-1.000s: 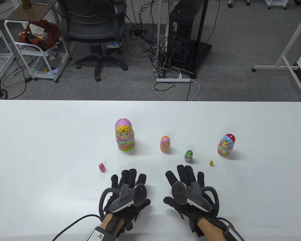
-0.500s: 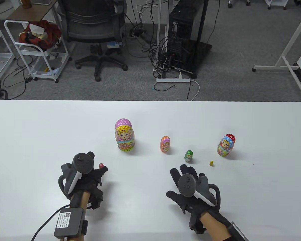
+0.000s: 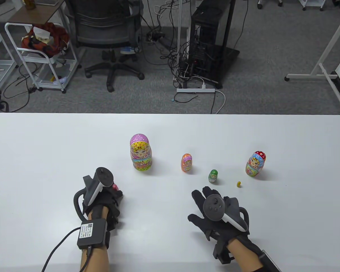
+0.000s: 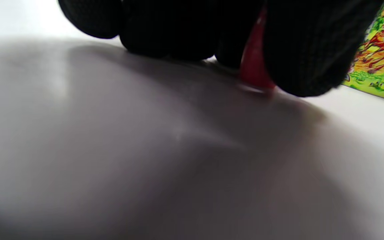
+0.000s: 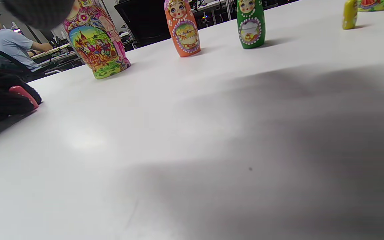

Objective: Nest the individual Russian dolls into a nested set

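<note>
My left hand (image 3: 115, 191) pinches the small red doll (image 3: 114, 186), whose base touches the white table (image 3: 45, 147). In the left wrist view the red doll (image 4: 253, 68) sits between black fingertips (image 4: 307, 50). My right hand (image 3: 203, 196) is open and empty, fingers spread, just short of the green doll (image 3: 212, 176). The large pink and yellow doll (image 3: 140, 152), the orange doll (image 3: 186, 162), the tiny yellow doll (image 3: 238, 184) and the blue and red doll (image 3: 255, 163) stand upright and closed across the middle of the table.
The right wrist view shows the large doll (image 5: 95, 50), orange doll (image 5: 182, 30), green doll (image 5: 251, 25) and yellow doll (image 5: 349, 15) in a row, with the red doll (image 5: 23, 95) in my left fingers. A chair and cables lie beyond the table's far edge.
My left hand has moved left from the table's middle to the red doll and closed its fingers around it. My right hand has shifted slightly right and stays open.
</note>
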`<control>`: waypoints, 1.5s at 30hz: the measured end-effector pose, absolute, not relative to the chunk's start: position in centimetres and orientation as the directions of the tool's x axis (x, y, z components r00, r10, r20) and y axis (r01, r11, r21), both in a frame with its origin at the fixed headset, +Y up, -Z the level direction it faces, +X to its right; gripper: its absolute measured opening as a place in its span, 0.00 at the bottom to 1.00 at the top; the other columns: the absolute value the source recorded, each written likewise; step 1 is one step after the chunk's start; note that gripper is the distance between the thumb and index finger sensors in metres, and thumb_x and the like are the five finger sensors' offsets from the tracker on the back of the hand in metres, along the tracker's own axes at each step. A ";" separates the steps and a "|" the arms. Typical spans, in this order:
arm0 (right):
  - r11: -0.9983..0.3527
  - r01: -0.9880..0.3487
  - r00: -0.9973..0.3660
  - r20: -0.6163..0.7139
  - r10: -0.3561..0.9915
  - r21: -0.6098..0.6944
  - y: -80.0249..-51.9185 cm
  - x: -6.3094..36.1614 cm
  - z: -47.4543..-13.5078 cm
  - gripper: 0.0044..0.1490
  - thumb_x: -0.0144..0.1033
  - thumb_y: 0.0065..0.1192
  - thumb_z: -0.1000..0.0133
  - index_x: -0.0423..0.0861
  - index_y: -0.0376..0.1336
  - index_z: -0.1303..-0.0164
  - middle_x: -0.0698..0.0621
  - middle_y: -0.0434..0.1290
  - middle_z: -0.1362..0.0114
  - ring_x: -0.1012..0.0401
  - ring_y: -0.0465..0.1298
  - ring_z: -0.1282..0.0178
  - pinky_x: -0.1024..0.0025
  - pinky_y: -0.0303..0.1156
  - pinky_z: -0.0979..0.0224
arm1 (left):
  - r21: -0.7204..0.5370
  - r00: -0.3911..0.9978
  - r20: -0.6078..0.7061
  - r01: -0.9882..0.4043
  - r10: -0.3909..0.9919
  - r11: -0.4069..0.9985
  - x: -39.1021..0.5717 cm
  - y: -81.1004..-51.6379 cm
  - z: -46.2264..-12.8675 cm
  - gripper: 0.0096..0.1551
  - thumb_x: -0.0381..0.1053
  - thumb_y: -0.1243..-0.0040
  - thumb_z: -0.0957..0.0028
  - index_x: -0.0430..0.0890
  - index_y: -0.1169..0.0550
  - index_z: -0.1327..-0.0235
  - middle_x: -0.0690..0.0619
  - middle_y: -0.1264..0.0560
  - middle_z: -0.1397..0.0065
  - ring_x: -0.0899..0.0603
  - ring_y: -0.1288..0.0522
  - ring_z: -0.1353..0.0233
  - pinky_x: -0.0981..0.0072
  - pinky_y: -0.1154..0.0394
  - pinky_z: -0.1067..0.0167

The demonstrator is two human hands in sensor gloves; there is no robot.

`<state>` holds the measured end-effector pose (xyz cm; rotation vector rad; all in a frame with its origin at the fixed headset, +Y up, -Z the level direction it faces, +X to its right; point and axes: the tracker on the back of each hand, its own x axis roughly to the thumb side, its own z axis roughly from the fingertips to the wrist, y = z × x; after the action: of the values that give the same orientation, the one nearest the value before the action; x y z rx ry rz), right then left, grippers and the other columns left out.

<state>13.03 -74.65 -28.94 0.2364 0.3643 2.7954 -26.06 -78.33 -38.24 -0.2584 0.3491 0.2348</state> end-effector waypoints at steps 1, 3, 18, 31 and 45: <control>-0.919 -0.284 -0.937 0.122 0.326 0.275 -74.6 13.0 -28.9 0.51 0.67 0.52 0.47 0.66 0.33 0.23 0.51 0.32 0.12 0.48 0.40 0.11 0.34 0.38 0.17 | -0.203 0.913 -0.365 -0.271 0.184 0.941 -25.9 -78.3 -38.2 0.36 0.63 0.31 0.60 0.59 0.27 0.37 0.47 0.30 0.32 0.43 0.30 0.38 0.45 0.35 0.34; -0.918 -0.286 -0.935 0.128 0.329 0.274 -74.6 12.9 -28.8 0.50 0.67 0.52 0.47 0.66 0.33 0.23 0.51 0.33 0.12 0.48 0.40 0.11 0.34 0.38 0.17 | -0.196 0.923 -0.333 -0.266 0.191 0.944 -25.6 -77.9 -37.8 0.35 0.63 0.30 0.61 0.58 0.25 0.38 0.46 0.29 0.31 0.41 0.30 0.37 0.44 0.34 0.33; -0.909 -0.406 -0.880 0.228 0.417 0.097 -72.4 12.1 -27.1 0.47 0.65 0.52 0.46 0.73 0.33 0.26 0.59 0.42 0.13 0.57 0.52 0.12 0.51 0.54 0.12 | 0.034 0.939 0.213 -0.282 0.269 0.959 -13.7 -68.0 -29.5 0.36 0.65 0.28 0.61 0.52 0.24 0.40 0.55 0.15 0.47 0.52 0.16 0.49 0.52 0.20 0.41; -0.865 -0.482 -0.772 0.398 0.496 0.141 -71.3 10.4 -25.4 0.36 0.55 0.55 0.43 0.76 0.43 0.29 0.65 0.61 0.20 0.64 0.71 0.24 0.61 0.68 0.20 | 0.143 0.898 0.378 -0.298 0.226 0.944 -8.6 -69.2 -25.1 0.36 0.64 0.24 0.66 0.49 0.20 0.45 0.57 0.12 0.53 0.54 0.14 0.54 0.55 0.17 0.44; -0.836 -0.541 -0.755 0.387 0.529 0.088 -71.1 10.8 -25.3 0.31 0.51 0.61 0.43 0.66 0.52 0.31 0.63 0.67 0.25 0.65 0.75 0.30 0.64 0.70 0.22 | 0.259 0.887 0.444 -0.262 0.127 0.929 -9.3 -69.8 -24.6 0.36 0.67 0.28 0.64 0.52 0.20 0.44 0.58 0.13 0.50 0.54 0.14 0.51 0.56 0.18 0.42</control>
<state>10.81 -71.07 -25.29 0.5399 -0.0384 2.5044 -9.29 -69.78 -24.64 0.3206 -0.4359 0.2058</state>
